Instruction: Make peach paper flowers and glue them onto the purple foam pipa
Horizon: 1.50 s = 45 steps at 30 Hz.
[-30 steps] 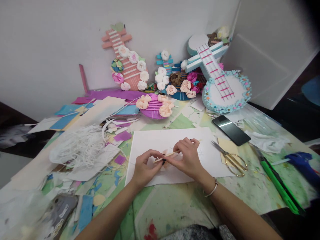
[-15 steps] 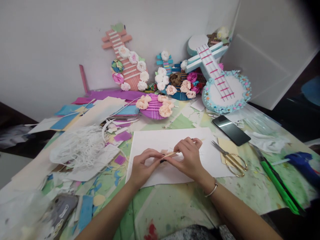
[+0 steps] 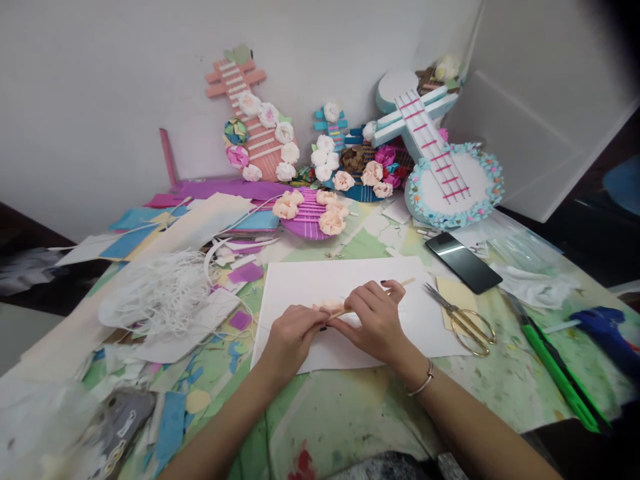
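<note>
My left hand [image 3: 294,333] pinches a small peach paper piece [image 3: 325,307], whose far edge shows past the fingers. In my right hand [image 3: 374,319] is a thin pale wooden stick [image 3: 409,282]. One end of it sticks out beyond the knuckles, and the other reaches the paper at my left fingertips. Both hands are close together, fingertips almost touching, over a white sheet [image 3: 295,275]. How the paper meets the stick is partly hidden by the fingers. Gold-handled scissors [image 3: 467,325] lie to the right, partly on a pale yellow paper piece [image 3: 447,290].
At right are a black phone [image 3: 463,262], a green utility knife [image 3: 557,370] and a blue glue gun [image 3: 603,327]. Tangled white string [image 3: 170,293] and paper scraps cover the left. Flower-decorated paper guitars [image 3: 453,175] stand against the wall behind.
My left hand has turned over, its fingers curling further round the paper by the stick. More of the stick's far end shows beyond my right hand, which has barely shifted.
</note>
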{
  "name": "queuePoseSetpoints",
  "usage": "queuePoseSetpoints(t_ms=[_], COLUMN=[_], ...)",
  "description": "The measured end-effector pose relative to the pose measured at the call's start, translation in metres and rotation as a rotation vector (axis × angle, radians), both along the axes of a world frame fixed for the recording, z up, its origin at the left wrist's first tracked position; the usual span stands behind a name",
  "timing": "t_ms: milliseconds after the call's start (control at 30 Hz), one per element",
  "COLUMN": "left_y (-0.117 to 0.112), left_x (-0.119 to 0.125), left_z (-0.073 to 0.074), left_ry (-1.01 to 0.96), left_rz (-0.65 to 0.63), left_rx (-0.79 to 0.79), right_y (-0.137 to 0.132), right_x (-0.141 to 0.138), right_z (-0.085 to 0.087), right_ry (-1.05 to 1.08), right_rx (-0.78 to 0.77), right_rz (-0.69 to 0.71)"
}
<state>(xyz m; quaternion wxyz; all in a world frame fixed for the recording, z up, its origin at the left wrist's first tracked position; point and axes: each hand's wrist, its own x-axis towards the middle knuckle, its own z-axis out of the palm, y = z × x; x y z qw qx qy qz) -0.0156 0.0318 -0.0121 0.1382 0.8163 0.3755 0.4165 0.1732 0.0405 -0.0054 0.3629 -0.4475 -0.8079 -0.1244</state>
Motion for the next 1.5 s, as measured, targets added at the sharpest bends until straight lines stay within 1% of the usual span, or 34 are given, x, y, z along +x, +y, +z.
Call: queuePoseSetpoints(t_ms=[100,233,400,533,600,700,800,833,900,967,1000,1033,1067,1100,1200,1267,1367,1500], left_y=[-0.001,-0.001,-0.002,-0.001,-0.002,-0.003,-0.004,-0.004,-0.003,-0.002,-0.001,0.000,0.001,0.002,0.003,0.003,0.002,0.004], left_x=[0.000,-0.001,0.001,0.002,0.003,0.003,0.003,0.002,0.002,0.001,0.000,0.000,-0.001,-0.001,0.001,0.003,0.006,0.005], left_z=[0.000,0.004,0.012,0.013,0.012,0.007,0.005,0.005,0.006,0.010,0.012,0.014,0.016,0.016,0.015,0.012,0.008,0.004], left_ry=[0.014,0.043,-0.006,-0.033,-0.040,-0.065,-0.075,-0.078,-0.104,-0.152,-0.183,-0.223,-0.272,-0.330,-0.529,-0.634,-0.740,-0.857], left_rz=[0.008,-0.003,-0.003,0.004,0.022,0.053,0.082,0.096,0.140,0.192,0.219,0.240,0.246,0.236,0.133,0.065,0.028,0.035], left_rx=[-0.041,-0.157,-0.286,-0.366,-0.361,-0.294,-0.239,-0.239,-0.274,-0.362,-0.420,-0.486,-0.557,-0.630,-0.825,-0.919,-1.010,-1.091], right_y=[0.000,-0.001,-0.003,-0.003,-0.002,-0.001,-0.001,-0.001,-0.003,-0.004,-0.005,-0.005,-0.005,-0.005,-0.002,-0.001,0.000,0.005], right_x=[-0.001,-0.001,-0.002,-0.002,-0.001,-0.001,0.000,0.001,0.003,0.006,0.007,0.008,0.007,0.006,0.001,-0.003,-0.007,-0.005], right_z=[-0.001,-0.001,0.000,0.001,0.001,0.002,0.007,0.009,0.013,0.015,0.015,0.014,0.013,0.011,0.004,0.001,-0.002,-0.008], right_ry=[-0.015,-0.038,-0.049,-0.061,-0.066,-0.068,-0.046,-0.023,0.048,0.158,0.219,0.276,0.326,0.367,0.424,0.452,0.542,0.762], right_rx=[0.006,0.011,-0.006,-0.031,-0.027,-0.042,-0.066,-0.050,0.030,0.141,0.176,0.181,0.150,0.084,-0.201,-0.355,-0.518,-0.695], right_rz=[0.007,0.022,0.032,0.040,0.043,0.044,0.052,0.044,0.014,-0.012,-0.010,0.009,0.039,0.074,0.173,0.209,0.210,0.126])
